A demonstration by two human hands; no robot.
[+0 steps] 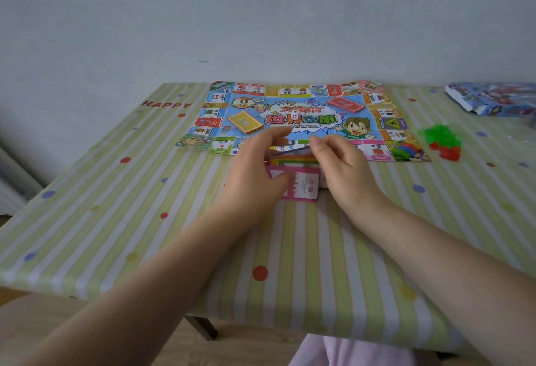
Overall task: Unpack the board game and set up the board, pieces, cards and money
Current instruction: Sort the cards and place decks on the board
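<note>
The paper game board point(301, 121) lies flat at the far middle of the table. On it sit a yellow card deck point(245, 123), a red card deck point(346, 104) and a white die point(294, 115). Just in front of the board, my left hand point(258, 168) holds a stack of coloured cards point(301, 184), thumb across the pink top card. My right hand point(342, 162) pinches the far edge of the cards in the stack. Round coloured player pieces point(406, 149) are piled on the board's near right corner.
Green and red plastic houses point(442, 140) lie right of the board. The blue game box point(493, 98) sits at the far right edge. A striped, dotted tablecloth point(145, 206) covers the table, which stands against a pale wall.
</note>
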